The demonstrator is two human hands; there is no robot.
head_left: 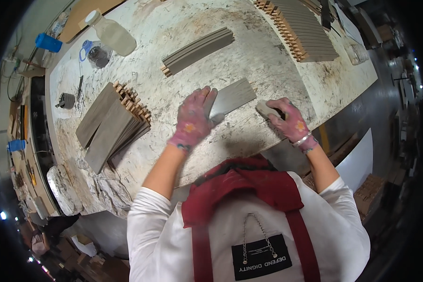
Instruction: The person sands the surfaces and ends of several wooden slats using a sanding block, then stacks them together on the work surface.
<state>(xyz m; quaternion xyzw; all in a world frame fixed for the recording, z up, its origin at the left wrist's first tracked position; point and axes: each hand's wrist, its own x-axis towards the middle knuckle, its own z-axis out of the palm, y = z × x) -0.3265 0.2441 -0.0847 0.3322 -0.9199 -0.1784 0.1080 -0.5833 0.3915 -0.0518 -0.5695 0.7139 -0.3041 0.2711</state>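
Observation:
My left hand [192,121], in a pink flowered glove with grey fingertips, holds the left end of a short grey board [235,97] on the worktable. Its fingers lie along the far edge and its thumb reaches the near one. Pale wooden pins show at the board's right end. Just right of that end is my right hand [290,121], gloved alike, with a metal band at the wrist. Its fingers are curled around something small and greyish that I cannot make out, apart from the board.
A fanned pile of grey boards [109,123] with pale pins lies left. A narrow stack [199,49] sits at the far middle, and a long row of boards [298,30] at the far right. Bottles [113,35] and a blue cup [48,43] stand on the worktable's [258,61] far left.

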